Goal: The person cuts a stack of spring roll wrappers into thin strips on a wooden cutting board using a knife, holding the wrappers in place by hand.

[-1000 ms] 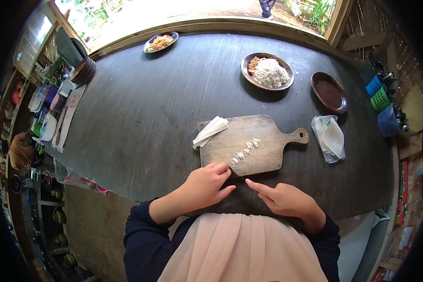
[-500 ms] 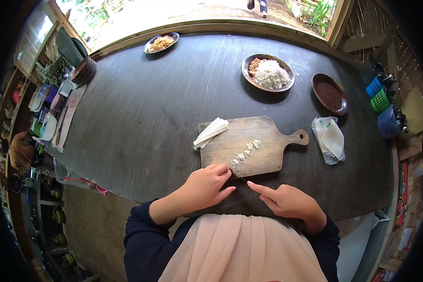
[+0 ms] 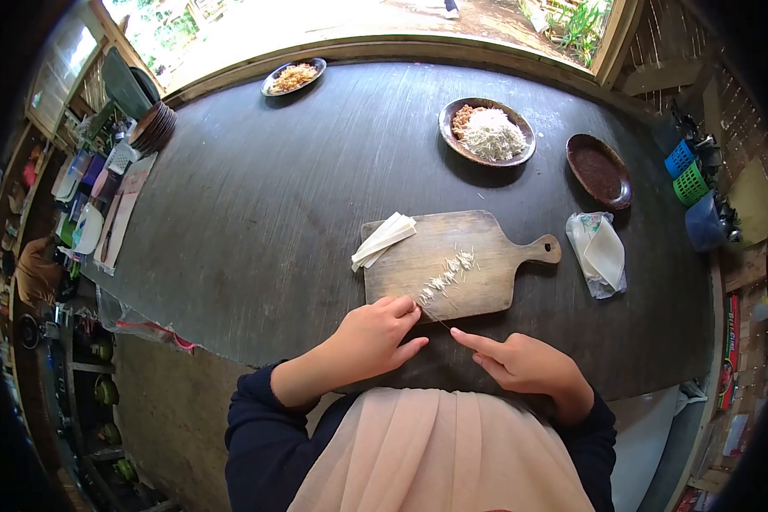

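Note:
A wooden cutting board (image 3: 478,230) lies on the dark table, its handle pointing right. White strips (image 3: 384,241) are stacked at its upper left, and thin white shreds (image 3: 448,275) run diagonally across it. My left hand (image 3: 380,334) is at the board's near left edge, fingertips pressed together on something mostly hidden under them. My right hand (image 3: 520,363) is closed around a knife, forefinger stretched along it; the thin blade (image 3: 436,320) reaches to my left fingertips. The knife's handle is hidden in my palm.
Behind the board stands a plate of white shreds (image 3: 495,135). A brown oval dish (image 3: 602,171) and a plastic bag with a white piece (image 3: 602,252) are on the right. Another plate of food (image 3: 293,78) is far back; stacked dishes (image 3: 153,128) stand left.
The knife has shifted very slightly at my left fingertips. Outside, the walking person's legs have moved left and farther out of view.

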### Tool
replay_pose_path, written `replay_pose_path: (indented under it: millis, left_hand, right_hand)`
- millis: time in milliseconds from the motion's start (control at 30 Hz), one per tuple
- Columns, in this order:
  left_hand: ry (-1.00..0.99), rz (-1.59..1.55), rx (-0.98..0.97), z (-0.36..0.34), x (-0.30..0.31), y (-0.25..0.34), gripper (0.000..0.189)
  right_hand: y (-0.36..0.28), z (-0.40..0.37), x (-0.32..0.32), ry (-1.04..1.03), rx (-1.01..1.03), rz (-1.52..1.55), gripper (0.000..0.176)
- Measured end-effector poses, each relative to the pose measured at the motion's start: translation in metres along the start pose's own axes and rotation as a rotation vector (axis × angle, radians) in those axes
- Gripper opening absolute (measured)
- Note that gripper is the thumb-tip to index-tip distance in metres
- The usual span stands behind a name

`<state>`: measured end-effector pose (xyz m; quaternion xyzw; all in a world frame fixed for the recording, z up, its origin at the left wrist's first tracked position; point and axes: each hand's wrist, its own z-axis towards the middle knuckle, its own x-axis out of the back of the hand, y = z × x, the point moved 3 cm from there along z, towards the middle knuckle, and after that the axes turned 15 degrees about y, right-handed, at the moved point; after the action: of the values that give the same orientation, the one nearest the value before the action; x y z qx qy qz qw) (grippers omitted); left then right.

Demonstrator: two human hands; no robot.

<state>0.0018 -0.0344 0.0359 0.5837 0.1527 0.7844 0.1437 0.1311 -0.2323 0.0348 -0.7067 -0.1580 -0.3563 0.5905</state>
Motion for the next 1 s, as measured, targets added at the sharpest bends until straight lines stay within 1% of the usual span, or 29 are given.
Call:
replay_pose_path:
  millis: [267,467,533,667,767,867,1000]
  left_hand:
    - [-0.004,-0.001,0.007,0.0,0.0,0.0,0.039]
    - [-0.023,0.006,0.012,0.002,0.001,0.0,0.038]
    - [0.003,0.0,-0.004,0.001,0.001,0.0,0.039]
    - [-0.024,0.006,0.01,0.002,0.0,0.0,0.039]
    - [-0.022,0.001,0.014,0.002,0.0,-0.001,0.039]
    - [0.014,-0.014,-0.027,0.003,-0.001,-0.002,0.04]
    - [-0.005,-0.043,0.005,0.005,0.003,-0.002,0.039]
  right_hand:
    - [0.002,0.0,0.003,-0.022,0.026,0.01,0.056]
    - [0.003,0.005,-0.001,-0.041,-0.03,0.022,0.055]
    - [0.004,0.005,-0.004,0.013,-0.001,0.023,0.055]
    - [-0.002,0.0,0.003,-0.041,-0.063,0.053,0.055]
    - [-0.003,-0.005,0.009,-0.076,-0.032,0.018,0.055]
    - [-0.001,-0.008,0.013,-0.087,-0.028,0.014,0.055]
    - [0.002,-0.007,0.008,-0.048,-0.001,0.014,0.056]
